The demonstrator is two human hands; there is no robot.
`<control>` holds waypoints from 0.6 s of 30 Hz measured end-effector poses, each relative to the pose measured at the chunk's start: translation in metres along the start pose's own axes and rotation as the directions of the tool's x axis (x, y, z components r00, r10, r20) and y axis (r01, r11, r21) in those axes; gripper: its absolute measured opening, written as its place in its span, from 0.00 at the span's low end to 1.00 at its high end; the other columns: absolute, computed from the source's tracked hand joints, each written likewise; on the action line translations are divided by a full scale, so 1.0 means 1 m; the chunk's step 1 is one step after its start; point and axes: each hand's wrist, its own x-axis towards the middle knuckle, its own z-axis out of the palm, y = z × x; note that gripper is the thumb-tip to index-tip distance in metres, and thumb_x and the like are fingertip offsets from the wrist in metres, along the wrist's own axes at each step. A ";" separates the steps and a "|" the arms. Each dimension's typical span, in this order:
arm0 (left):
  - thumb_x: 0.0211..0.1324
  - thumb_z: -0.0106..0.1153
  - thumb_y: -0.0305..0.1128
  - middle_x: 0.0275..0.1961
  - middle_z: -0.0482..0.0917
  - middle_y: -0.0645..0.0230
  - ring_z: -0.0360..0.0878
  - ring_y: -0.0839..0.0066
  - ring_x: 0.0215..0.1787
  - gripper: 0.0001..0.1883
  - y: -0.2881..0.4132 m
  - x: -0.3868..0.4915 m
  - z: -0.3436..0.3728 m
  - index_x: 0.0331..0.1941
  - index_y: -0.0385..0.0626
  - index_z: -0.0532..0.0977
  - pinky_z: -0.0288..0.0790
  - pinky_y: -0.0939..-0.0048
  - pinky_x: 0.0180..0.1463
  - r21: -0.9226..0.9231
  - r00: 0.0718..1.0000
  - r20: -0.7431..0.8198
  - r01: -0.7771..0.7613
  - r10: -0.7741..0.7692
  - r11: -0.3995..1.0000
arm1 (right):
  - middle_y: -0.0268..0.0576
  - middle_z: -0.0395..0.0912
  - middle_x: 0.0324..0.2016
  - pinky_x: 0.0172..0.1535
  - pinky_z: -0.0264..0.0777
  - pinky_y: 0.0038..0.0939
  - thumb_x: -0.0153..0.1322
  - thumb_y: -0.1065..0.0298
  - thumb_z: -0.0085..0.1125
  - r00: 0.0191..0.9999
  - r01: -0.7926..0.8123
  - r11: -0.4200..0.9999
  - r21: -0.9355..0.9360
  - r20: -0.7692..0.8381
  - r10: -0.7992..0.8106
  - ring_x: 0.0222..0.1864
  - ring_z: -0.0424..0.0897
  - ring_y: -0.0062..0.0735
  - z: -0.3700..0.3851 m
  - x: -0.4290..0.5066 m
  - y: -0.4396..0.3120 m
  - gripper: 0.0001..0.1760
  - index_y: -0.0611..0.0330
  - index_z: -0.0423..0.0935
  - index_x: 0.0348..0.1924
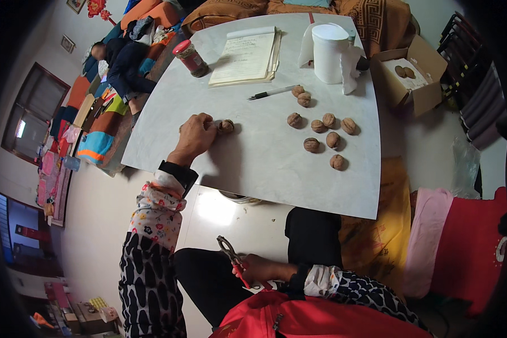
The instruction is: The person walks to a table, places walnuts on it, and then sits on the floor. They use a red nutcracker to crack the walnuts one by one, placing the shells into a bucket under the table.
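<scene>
My left hand (195,134) rests on the white table, its fingers curled downward. What lies beneath those fingers is mostly hidden; a small brownish bit shows at the hand's left edge. Just right of the fingertips sits a walnut (226,126) that looks cracked. Down at my lap, my right hand (260,268) grips a plier-type nutcracker (230,249) by its red handles, with the metal jaws pointing up and left. Several whole walnuts (329,121) are scattered over the right side of the table.
A pen (272,92), a written notepad (246,57), a red-lidded jar (191,58) and a white paper roll (330,53) occupy the table (253,167). An open cardboard box (424,91) stands right. Another person (126,63) is on the sofa at far left.
</scene>
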 end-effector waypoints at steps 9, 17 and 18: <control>0.51 0.62 0.34 0.39 0.79 0.52 0.79 0.58 0.38 0.18 0.111 0.005 0.021 0.44 0.38 0.75 0.73 0.64 0.43 -0.478 0.928 0.057 -0.299 0.369 0.826 | 0.38 0.70 0.25 0.26 0.69 0.28 0.57 0.75 0.53 0.992 -0.038 0.982 0.187 0.123 0.015 0.26 0.73 0.25 0.003 -0.007 -0.010 0.15 0.63 0.66 0.37; 0.43 0.62 0.31 0.35 0.78 0.53 0.77 0.56 0.38 0.14 0.147 0.012 0.046 0.36 0.39 0.76 0.72 0.62 0.45 -0.290 0.866 0.063 -0.459 0.495 0.840 | 0.40 0.71 0.22 0.27 0.70 0.28 0.62 0.73 0.52 0.998 0.026 0.977 0.212 0.054 -0.039 0.21 0.73 0.26 0.000 -0.010 -0.008 0.11 0.64 0.67 0.37; 0.44 0.63 0.32 0.34 0.78 0.54 0.78 0.59 0.37 0.14 0.146 0.006 0.040 0.36 0.38 0.76 0.72 0.64 0.44 -0.404 0.897 0.012 -0.401 0.443 0.822 | 0.40 0.71 0.23 0.28 0.70 0.28 0.62 0.73 0.52 0.998 0.027 0.976 0.218 0.057 -0.041 0.22 0.73 0.26 -0.002 -0.010 -0.009 0.11 0.65 0.68 0.37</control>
